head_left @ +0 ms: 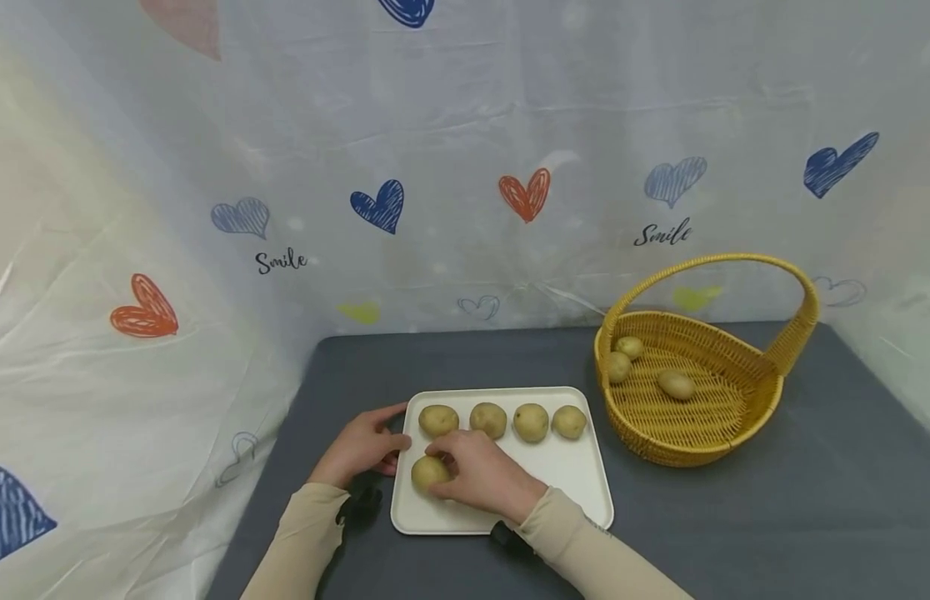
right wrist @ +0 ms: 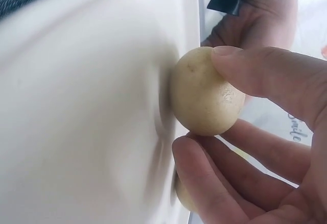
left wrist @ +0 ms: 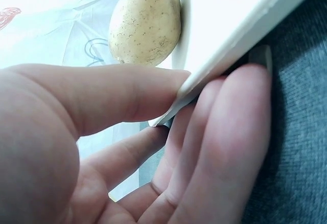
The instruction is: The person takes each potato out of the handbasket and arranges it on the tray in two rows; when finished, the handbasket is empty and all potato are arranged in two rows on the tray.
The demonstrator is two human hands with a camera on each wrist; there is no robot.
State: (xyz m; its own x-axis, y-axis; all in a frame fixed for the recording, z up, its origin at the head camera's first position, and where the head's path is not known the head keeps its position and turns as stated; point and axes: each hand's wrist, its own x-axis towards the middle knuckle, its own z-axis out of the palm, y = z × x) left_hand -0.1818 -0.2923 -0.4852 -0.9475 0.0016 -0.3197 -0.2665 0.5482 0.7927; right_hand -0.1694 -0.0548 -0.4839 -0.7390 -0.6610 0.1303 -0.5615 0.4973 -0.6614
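My right hand [head_left: 486,475] holds a potato [head_left: 429,473] between thumb and fingers, low over the front left part of a white tray [head_left: 543,492]. In the right wrist view the thumb lies on one side of this potato [right wrist: 204,94] and the fingertips on the other. My left hand [head_left: 363,446] grips the tray's left rim, thumb on top and fingers beneath, as the left wrist view shows at the rim [left wrist: 219,55]. Along the tray's far side several potatoes sit in a row, among them one at the left end [head_left: 438,421] and one at the right end [head_left: 568,422].
A yellow wicker basket [head_left: 690,454] with a tall arched handle stands to the right of the tray, holding three potatoes, one of them in its middle [head_left: 676,384]. A dark grey cloth [head_left: 832,500] covers the table. A white curtain [head_left: 450,108] with printed hearts hangs behind.
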